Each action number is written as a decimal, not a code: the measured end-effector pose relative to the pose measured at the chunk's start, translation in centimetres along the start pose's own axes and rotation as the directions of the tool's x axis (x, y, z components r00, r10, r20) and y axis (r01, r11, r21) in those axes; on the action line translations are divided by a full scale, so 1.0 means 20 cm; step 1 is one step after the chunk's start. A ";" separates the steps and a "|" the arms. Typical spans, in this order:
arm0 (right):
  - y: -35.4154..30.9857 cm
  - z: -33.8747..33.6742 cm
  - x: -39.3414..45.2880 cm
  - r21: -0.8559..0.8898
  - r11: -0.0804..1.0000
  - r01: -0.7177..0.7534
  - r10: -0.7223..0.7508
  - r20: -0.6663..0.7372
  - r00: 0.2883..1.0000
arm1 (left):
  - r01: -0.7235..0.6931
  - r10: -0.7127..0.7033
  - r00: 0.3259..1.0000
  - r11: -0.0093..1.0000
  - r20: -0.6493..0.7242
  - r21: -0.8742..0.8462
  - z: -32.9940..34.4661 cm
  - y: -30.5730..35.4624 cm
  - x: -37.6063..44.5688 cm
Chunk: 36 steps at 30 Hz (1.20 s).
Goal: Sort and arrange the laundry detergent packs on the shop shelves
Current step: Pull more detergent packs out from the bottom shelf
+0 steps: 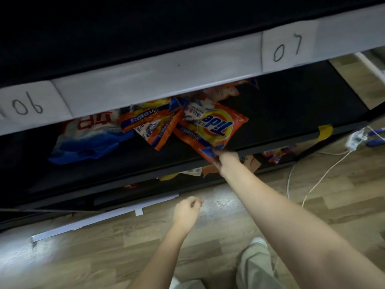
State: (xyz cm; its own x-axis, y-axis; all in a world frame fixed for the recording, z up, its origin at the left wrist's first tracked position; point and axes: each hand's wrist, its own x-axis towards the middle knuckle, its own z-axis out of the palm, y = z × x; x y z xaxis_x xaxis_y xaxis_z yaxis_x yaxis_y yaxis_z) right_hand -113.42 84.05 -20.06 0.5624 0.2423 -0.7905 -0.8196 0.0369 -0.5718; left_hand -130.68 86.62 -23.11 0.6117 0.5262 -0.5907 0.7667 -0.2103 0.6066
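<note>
I had right hand [226,161] at front lip of dark shelf [291,97], fingers pinching near corner of orange Tide pack [210,128]. Pack lay flat on shelf, printed side up, overlapping 2 smaller orange packs [154,126] to its left. Blue-white bag [87,140] lay further left. Left hand [186,210] hung over wood floor [343,184], fingers loosely curled, holding nothing. Paper labels 06 [27,105] and 07 [288,47] were stuck on upper shelf edge.

Tide pack [210,130] on middle shelf [270,113] (front edge), smaller packs [154,124] just left.
</note>
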 end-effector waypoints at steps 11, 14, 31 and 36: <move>0.42 -0.34 -0.20 -0.322 0.936 -0.144 0.218 0.206 0.954 | 0.312 -0.246 0.936 0.248 0.251 -0.917 0.01 0.13 0.17; 0.41 -0.38 -0.23 -0.434 0.887 -0.158 0.254 0.174 0.951 | 0.301 -0.309 0.932 0.369 0.190 -0.879 -0.01 0.15 0.14; -0.07 -0.52 -0.66 -0.832 0.508 0.224 -0.094 0.205 0.974 | -0.543 0.251 0.840 0.387 0.481 0.745 -0.67 0.47 -0.47; -0.02 -0.52 -1.06 -0.902 0.294 0.317 0.072 0.351 0.934 | -0.665 0.266 0.747 0.307 0.610 0.681 -0.88 0.62 -0.85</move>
State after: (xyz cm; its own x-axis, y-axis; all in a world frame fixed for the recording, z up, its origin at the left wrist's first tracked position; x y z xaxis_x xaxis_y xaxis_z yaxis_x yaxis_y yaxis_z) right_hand -123.89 68.77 -5.46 0.4280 0.5693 -0.7019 0.0360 -0.7868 -0.6162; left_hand -135.07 89.61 3.87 0.7797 -0.1654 -0.6039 -0.0386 -0.9754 0.2172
